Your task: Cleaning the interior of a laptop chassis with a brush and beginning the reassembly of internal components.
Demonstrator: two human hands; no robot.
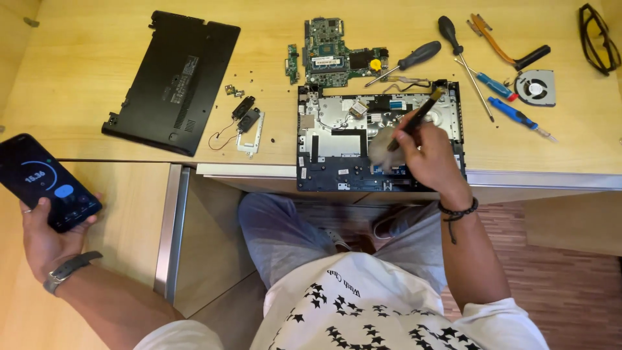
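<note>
A: What's the biggest thing on the wooden desk?

B: The black bottom cover, lying flat at the far left. Next in size is the opened laptop chassis, sitting at the desk's near edge right in front of the person.

A: And the hands?

B: They're well apart. The right hand is closed around a dark-handled brush, whose blurred bristles meet the chassis interior near its middle. The left hand is off to the side, wrapped around a phone showing a timer dial.

A: How should the brushing go, in your view?

B: Light strokes, I'd say, sweeping outward toward an edge, so dust doesn't settle back among the connectors. Steadying the chassis would help, since it overhangs the desk edge slightly.

A: Smaller bits?

B: The green motherboard lies just beyond the chassis, several screwdrivers to its right, then a round cooling fan, and a pair of small speakers with thin wires between cover and chassis.
</note>
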